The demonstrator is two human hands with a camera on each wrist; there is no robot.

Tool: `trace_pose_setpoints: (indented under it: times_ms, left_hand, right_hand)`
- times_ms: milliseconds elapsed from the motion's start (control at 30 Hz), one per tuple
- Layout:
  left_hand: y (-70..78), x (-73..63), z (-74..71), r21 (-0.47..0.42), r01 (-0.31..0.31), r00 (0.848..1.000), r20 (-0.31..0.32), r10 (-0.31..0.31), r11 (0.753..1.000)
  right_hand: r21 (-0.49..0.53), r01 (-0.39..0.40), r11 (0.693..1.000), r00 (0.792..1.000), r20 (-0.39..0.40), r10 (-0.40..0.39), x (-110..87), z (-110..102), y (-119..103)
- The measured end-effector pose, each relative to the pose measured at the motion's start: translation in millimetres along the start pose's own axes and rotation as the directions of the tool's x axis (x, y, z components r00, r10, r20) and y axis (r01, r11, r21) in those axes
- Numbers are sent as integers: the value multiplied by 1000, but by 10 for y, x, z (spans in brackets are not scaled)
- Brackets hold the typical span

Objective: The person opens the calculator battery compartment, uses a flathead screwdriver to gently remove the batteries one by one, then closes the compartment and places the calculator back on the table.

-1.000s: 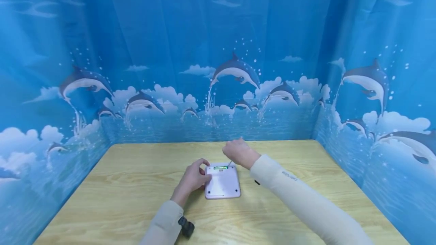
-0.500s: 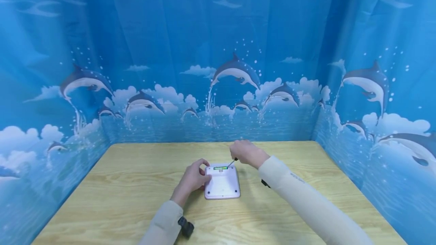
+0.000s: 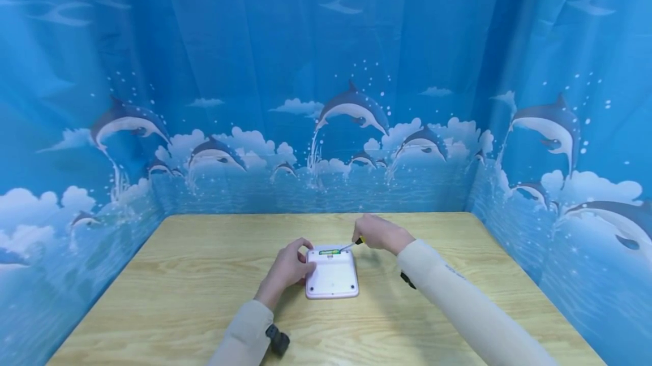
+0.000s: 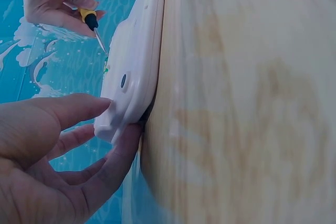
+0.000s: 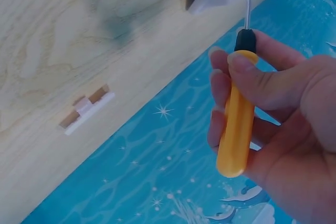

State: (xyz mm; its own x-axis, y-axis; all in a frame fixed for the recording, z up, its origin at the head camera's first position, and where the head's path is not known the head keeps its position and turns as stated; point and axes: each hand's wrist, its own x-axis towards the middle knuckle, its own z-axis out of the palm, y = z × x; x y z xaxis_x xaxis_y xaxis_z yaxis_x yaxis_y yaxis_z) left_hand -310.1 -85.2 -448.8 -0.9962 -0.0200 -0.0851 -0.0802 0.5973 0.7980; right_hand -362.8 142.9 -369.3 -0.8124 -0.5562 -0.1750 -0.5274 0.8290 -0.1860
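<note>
A pale pink, square device, apparently a calculator (image 3: pixel 332 275), lies face down on the table with its battery slot uncovered. Inside that slot sits a green battery (image 3: pixel 328 252). My left hand (image 3: pixel 287 267) grips the calculator's left edge, thumb on top and fingers at the side. In my right hand (image 3: pixel 377 232) is a screwdriver (image 5: pixel 239 114) with a yellow and black handle, held between thumb and curled fingers. Its metal tip reaches the right end of the battery slot; the left wrist view shows it slanting down there. Whether the tip touches the battery cannot be told.
A small pale battery cover (image 5: pixel 86 109) lies near the table's edge in the right wrist view. The wood-grain table (image 3: pixel 204 275) is bounded behind and at both sides by a blue dolphin-print curtain (image 3: pixel 254 72).
My right hand has shifted right and slightly down, tilting the screwdriver lower so its yellow handle shows. Its tip stays by the battery's right end. My left hand and the calculator have barely moved.
</note>
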Motion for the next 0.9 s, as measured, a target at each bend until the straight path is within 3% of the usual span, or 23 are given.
trace_pose_setpoints:
  times_ms: [367,900]
  left_hand:
    - [-1,-6,-8,-5,-2,1000,2,2,1000]
    - [10,-11,-14,-6,12,1000,6,-12,1000]
  right_hand:
    - [84,6,996,1000,9,-7,11,30,75]
    - [69,-3,998,1000,6,2,1,52,73]
